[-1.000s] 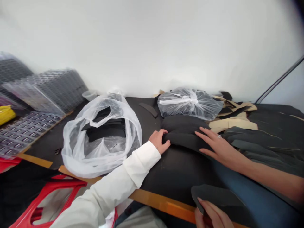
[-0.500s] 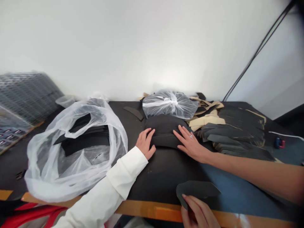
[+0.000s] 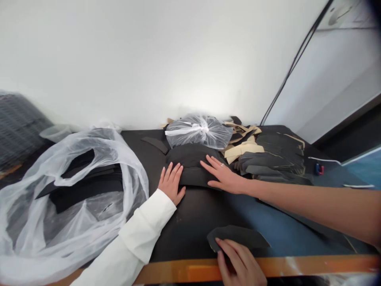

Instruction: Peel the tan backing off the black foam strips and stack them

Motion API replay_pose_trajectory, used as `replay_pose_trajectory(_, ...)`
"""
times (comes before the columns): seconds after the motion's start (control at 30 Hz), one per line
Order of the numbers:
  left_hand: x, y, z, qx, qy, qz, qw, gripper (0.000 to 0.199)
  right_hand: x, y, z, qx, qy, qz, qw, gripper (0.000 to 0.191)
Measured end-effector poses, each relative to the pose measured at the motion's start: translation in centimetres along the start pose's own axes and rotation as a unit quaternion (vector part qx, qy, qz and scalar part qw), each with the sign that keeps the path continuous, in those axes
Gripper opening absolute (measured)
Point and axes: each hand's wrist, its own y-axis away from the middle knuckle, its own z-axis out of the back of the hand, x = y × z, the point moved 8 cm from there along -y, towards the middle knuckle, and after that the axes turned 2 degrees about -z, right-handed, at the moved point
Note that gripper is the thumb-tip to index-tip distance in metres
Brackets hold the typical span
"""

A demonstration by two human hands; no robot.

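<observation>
Pale wall (image 3: 133, 59) fills the far side of the room, with a black-topped table (image 3: 205, 214) below it. From where I stand, a big translucent plastic bag (image 3: 132, 159) gapes at the left, black panels (image 3: 86, 192) inside; over to the right lies a heap of dark cut pieces (image 3: 276, 155). Toward the wall sits a knotted clear bag (image 3: 196, 135), and just in front of it the curved black stack (image 3: 192, 159). On the stack's left end rests the white-sleeved left hand (image 3: 171, 180), palm down; a ringed hand (image 3: 224, 176) lies spread on the right end, apart from it. I'd say light, equal pressure from flat palms suits this, since leaning on one end could skew the layers. Near the front edge another hand (image 3: 242, 264) pinches a flat dark piece (image 3: 241, 236); I cannot tell which of those two is the wearer's own right.
</observation>
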Motion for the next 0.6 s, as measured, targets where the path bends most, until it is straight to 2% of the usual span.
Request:
replay_pose_trajectory(0.07, -0.2, 0.0, 0.0, -0.004, -0.008, -0.009, 1.0, 0.07, -1.1, 1.7, 2.2, -0.046, -0.012, 0.023, 0.999, 0.07)
replay_pose_trajectory(0.13, -0.5, -0.1, 0.2, -0.013, -0.013, -0.021, 1.0, 0.071, -1.4, 4.4, 4.1, -0.106, -0.012, 0.017, 0.994, 0.062)
replay_pose_trajectory(0.2, -0.7, -0.2, 0.9, -0.038, -0.021, -0.032, 0.999, 0.07, 0.3, 7.9, 4.8, -0.197, -0.011, -0.004, 0.98, 0.05)
replay_pose_trajectory(0.23, -0.9, -0.3, 1.4, -0.055, -0.026, -0.041, 0.997, 0.067, 1.9, 9.8, 4.6, -0.255, -0.015, -0.026, 0.966, 0.046)
replay_pose_trajectory(0.3, -1.4, -0.3, 2.5, -0.093, -0.035, -0.07, 0.993, 0.058, 5.3, 14.5, 3.5, -0.427, -0.018, -0.129, 0.895, 0.04)
replay_pose_trajectory(0.37, -1.9, -0.2, 3.3, -0.124, -0.041, -0.103, 0.986, 0.048, 10.2, 16.4, 0.1, -0.445, -0.016, -0.13, 0.886, 0.027)
replay_pose_trajectory(0.43, -2.1, -0.1, 3.7, -0.14, -0.038, -0.12, 0.982, 0.043, 13.3, 17.4, -2.4, -0.452, -0.024, -0.134, 0.882, 0.019)
replay_pose_trajectory(0.5, -2.0, -0.1, 3.7, -0.146, -0.025, -0.125, 0.981, 0.041, 14.3, 17.7, -3.5, -0.452, -0.034, -0.134, 0.881, 0.016)
replay_pose_trajectory(0.6, -1.7, -0.2, 3.5, -0.155, 0.004, -0.123, 0.98, 0.042, 13.6, 17.7, -3.4, -0.449, -0.039, -0.131, 0.883, 0.017)
